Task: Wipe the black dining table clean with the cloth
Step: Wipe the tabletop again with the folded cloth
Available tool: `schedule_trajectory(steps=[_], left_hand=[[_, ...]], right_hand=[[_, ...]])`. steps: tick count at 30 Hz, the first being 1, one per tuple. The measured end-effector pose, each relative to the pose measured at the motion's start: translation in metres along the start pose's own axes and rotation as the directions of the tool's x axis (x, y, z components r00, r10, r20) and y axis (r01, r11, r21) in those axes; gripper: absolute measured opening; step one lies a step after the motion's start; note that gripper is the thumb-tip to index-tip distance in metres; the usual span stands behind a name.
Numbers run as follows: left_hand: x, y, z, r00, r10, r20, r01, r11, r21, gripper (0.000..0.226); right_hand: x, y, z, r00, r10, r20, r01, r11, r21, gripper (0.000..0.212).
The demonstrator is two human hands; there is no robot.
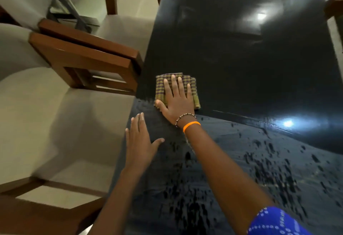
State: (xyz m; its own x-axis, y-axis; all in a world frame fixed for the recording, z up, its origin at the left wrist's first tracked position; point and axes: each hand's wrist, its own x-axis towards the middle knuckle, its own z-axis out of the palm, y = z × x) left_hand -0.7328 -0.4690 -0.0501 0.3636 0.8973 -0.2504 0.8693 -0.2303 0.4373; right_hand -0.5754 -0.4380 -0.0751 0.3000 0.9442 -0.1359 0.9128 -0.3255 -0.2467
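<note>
Right hand (177, 100) flat on cloth (160, 88), fingers spread.

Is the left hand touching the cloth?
Apart. The head view shows the left hand flat on the table, bare surface separating it from the cloth.

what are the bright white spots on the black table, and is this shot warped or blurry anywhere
Head view: the spots are glare, lamp reflections on the glossy black table, one near the far end and one at right. The wide lens bows the table edge and the chairs. The far right corner looks smeared, while the cloth is fairly sharp.
</note>
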Motion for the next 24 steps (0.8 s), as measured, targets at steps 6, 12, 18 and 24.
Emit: schedule_trajectory(steps=[6,12,18,24], left_hand=[[0.006,-0.043,-0.015,0.998,-0.061,0.02,0.062,0.997,-0.053,0.103],[0.006,-0.066,-0.02,0.994,-0.048,0.093,0.057,0.994,-0.092,0.104],[-0.003,-0.086,-0.023,0.991,-0.056,0.118,0.074,0.986,-0.15,0.1],[0.004,-0.089,-0.029,0.988,-0.067,0.139,0.087,0.986,-0.145,0.1]], right_hand=[[0.02,-0.041,0.01,0.944,-0.32,0.078,0.325,0.944,-0.051,0.074],[0.084,-0.035,-0.001,0.951,-0.298,0.078,0.306,0.946,-0.106,0.072],[0.092,-0.05,0.004,0.985,-0.164,0.055,0.168,0.981,-0.093,0.069],[0.004,-0.082,0.026,0.973,-0.227,0.046,0.229,0.972,-0.053,0.075]])
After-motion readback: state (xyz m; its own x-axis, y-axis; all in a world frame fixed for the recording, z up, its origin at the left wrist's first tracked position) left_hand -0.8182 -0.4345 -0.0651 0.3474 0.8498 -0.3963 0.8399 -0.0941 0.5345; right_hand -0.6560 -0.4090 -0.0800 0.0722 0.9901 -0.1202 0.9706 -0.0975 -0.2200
